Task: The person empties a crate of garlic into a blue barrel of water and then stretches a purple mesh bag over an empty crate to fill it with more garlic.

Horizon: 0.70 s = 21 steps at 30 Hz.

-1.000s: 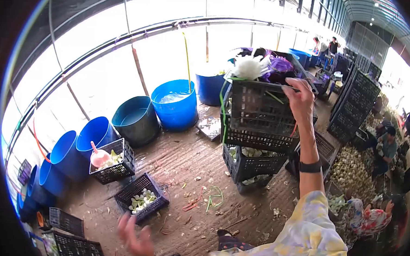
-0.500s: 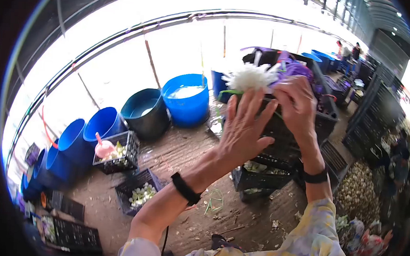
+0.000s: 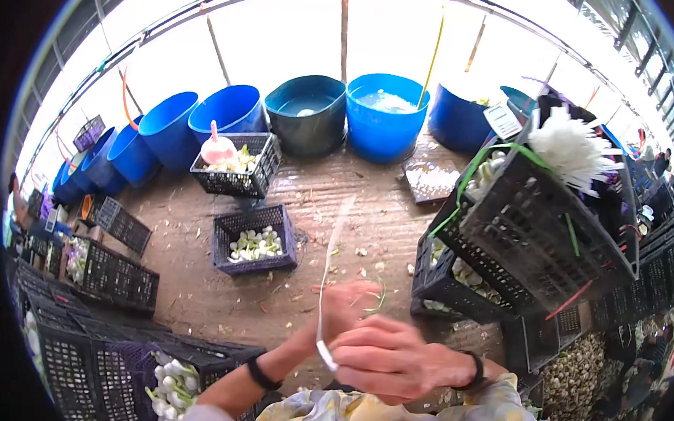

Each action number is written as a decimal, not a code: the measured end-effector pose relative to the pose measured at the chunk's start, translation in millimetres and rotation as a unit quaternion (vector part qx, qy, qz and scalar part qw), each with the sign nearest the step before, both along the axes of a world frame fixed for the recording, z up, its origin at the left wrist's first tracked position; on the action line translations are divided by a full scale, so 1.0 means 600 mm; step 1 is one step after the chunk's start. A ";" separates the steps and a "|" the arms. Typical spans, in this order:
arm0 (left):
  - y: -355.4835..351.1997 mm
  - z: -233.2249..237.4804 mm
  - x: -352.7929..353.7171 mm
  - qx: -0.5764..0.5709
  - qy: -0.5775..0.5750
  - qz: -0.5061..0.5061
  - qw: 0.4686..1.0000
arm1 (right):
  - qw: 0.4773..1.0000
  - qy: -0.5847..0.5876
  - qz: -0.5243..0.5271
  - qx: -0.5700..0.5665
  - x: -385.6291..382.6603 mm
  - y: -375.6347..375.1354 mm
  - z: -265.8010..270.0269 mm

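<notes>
A thin white strip (image 3: 325, 286) rises from near my right hand (image 3: 386, 358), its lower end at my fingertips. My right hand is closed on the strip. Just left of it and partly behind it is my left hand (image 3: 343, 310), blurred, so its fingers cannot be made out clearly. A bundle of white strands (image 3: 572, 150) lies on top of the stacked black crates (image 3: 541, 236) at the right, beside a green band (image 3: 472, 172) and a white label (image 3: 503, 120).
Blue tubs (image 3: 170, 129) and a dark green tub (image 3: 307, 129) line the far side. A crate of white bulbs (image 3: 254, 263) stands on the floor. More black crates (image 3: 123, 283) are at left. Loose bulbs (image 3: 576, 375) are piled at lower right.
The view has turned right-to-left across the scene. Both hands have come away from the white bundle on the crates and down near my body, and a white strip now shows at my right hand.
</notes>
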<state>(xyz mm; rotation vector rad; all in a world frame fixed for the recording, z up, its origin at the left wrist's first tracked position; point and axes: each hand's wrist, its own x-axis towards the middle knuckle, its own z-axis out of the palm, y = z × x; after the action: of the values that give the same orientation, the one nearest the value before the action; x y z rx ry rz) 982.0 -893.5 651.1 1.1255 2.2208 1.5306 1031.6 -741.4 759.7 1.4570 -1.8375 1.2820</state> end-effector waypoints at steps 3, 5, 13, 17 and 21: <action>-0.128 0.006 0.061 0.277 -0.676 0.141 0.669 | 0.981 -0.151 0.120 0.000 0.005 -0.101 -0.099; -0.200 0.025 0.126 0.449 -0.613 0.201 0.618 | 0.912 -0.333 0.238 0.020 0.024 -0.167 -0.146; -0.506 0.056 0.449 0.533 -0.345 0.584 0.507 | 0.659 -0.684 0.307 0.068 0.240 -0.451 -0.256; -0.600 0.046 0.601 0.564 -0.299 0.615 0.462 | 0.617 -0.703 0.325 0.138 0.337 -0.586 -0.262; -0.663 0.056 0.740 0.587 -0.266 0.615 0.454 | 0.554 -0.736 0.339 0.190 0.419 -0.693 -0.281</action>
<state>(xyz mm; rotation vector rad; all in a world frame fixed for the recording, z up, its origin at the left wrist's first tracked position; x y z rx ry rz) 1426.1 -1291.4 684.5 -1.4295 0.9528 3.3221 1282.8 -1157.1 591.1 1.2651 -2.5828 3.4425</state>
